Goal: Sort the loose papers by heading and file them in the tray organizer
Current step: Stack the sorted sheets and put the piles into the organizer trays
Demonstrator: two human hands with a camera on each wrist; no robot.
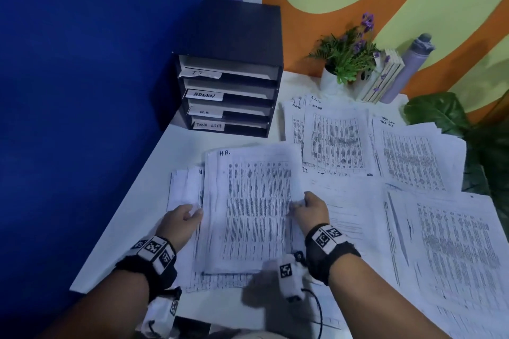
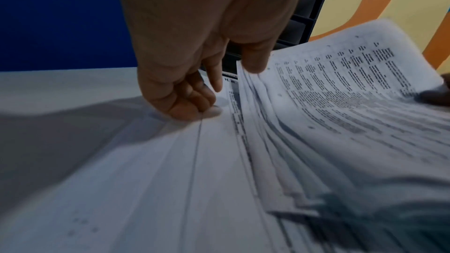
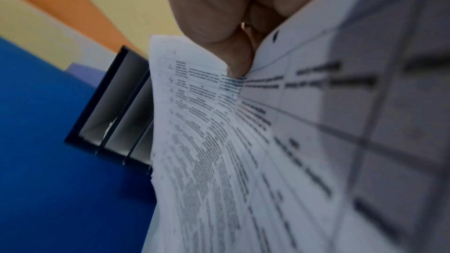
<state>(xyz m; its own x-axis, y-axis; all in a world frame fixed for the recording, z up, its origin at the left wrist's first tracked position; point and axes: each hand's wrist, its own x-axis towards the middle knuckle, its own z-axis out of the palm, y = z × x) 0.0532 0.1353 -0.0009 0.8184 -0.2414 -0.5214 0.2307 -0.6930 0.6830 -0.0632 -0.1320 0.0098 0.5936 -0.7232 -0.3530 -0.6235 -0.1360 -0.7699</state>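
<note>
Papers (image 1: 256, 209) headed H.R.: thin, floppy stack, lifted off table (image 1: 132, 228) before organizer (image 1: 228, 69). Pinched at right edge by right hand (image 1: 311, 208); left hand (image 1: 180, 219) seemingly grasping left edge. Sheets fan, slip; best gripped both sides.

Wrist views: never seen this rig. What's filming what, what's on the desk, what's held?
No robot here: a person wears three cameras. The head view looks down at both hands. Each wrist view looks along one hand at its fingers, through a very wide lens, hence the warped, blurry look.

On the white table lie spread piles of printed papers, some headed ADMIN or TASK LIST. At the back stands a black tray organizer with slots labelled IT, ADMIN, H.R. and TASK LIST, beside a potted plant and a water bottle.

The right hand pinches the right edge of the H.R. stack, lifting it. The left hand, thumb on top, holds its left edge.
</note>
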